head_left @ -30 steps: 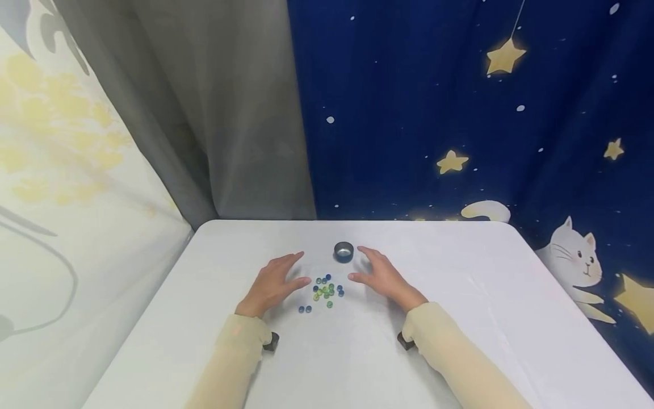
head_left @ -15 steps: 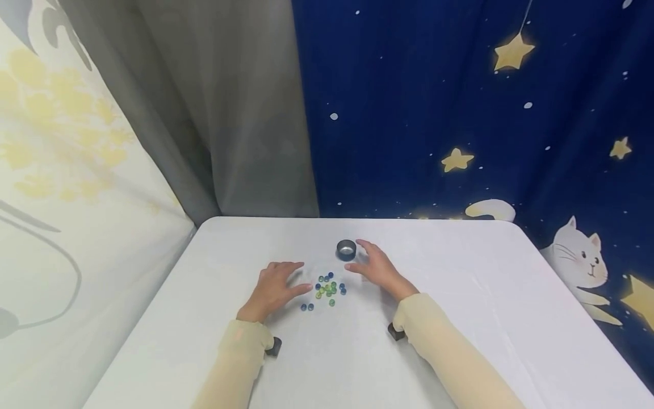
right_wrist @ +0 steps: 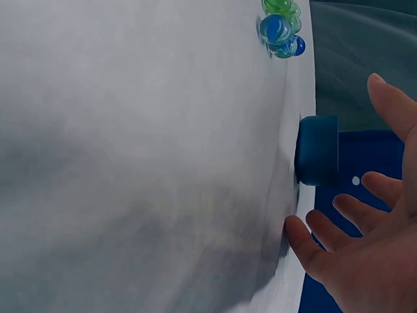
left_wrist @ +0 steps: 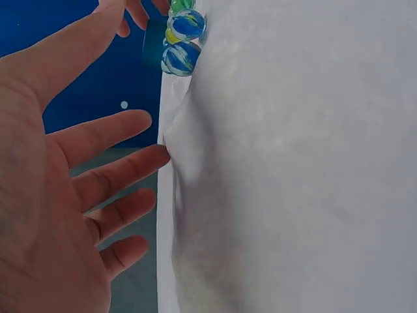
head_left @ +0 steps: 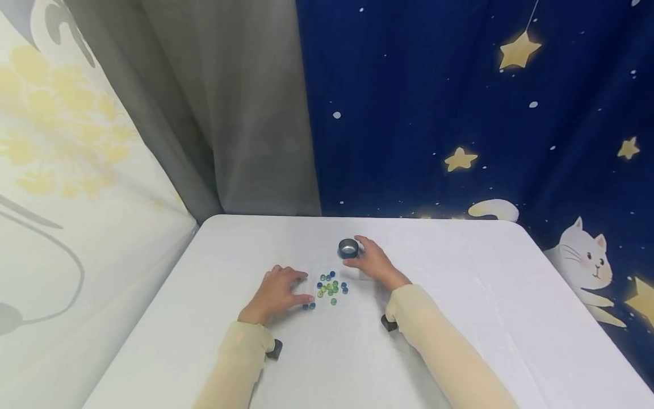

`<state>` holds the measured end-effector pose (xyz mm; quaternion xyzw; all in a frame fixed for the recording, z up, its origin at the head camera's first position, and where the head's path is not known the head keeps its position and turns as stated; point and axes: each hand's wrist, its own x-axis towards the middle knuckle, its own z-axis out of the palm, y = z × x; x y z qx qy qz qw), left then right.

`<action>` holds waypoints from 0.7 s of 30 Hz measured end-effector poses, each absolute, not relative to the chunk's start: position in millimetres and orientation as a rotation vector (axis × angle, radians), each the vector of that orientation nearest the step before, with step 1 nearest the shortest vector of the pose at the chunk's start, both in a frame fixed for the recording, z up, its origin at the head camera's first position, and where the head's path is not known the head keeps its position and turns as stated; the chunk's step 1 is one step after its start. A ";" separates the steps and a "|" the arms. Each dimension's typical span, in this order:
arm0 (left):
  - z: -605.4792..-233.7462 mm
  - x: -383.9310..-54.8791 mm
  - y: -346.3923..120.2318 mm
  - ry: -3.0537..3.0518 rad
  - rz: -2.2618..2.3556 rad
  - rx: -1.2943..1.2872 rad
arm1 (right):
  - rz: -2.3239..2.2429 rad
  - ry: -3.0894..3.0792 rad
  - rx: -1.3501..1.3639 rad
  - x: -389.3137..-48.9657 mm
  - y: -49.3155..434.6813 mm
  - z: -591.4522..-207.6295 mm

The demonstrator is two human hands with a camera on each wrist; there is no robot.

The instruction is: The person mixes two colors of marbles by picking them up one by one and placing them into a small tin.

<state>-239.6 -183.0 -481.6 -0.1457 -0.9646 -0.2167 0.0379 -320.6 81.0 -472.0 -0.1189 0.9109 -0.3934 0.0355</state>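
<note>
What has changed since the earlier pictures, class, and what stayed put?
The right hand has moved in toward the small bowl, its fingers now close to it. The left hand has shifted toward the two separate blue marbles. No grip or release shows; the bowl and all marbles stayed put.

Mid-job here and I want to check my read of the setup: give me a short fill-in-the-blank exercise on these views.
1. The open side of the small bowl faces ____.
2. The bowl is closer to the person's ____ than to their left hand.
3. The two marbles nearest the left thumb are mainly ____ in colour.
4. The whiskered animal pictured on the starry curtain is a ____.

Missing words: up; right hand; blue; cat.
</note>
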 end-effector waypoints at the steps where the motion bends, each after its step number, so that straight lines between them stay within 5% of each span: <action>1: -481.9 -239.9 -183.0 -2.960 -0.657 -0.462 | -1.210 2.798 -0.360 -321.2 80.7 -471.7; 21: -488.9 -240.9 -188.3 -2.967 -0.718 -0.652 | -1.143 2.853 -0.223 -331.8 70.2 -482.5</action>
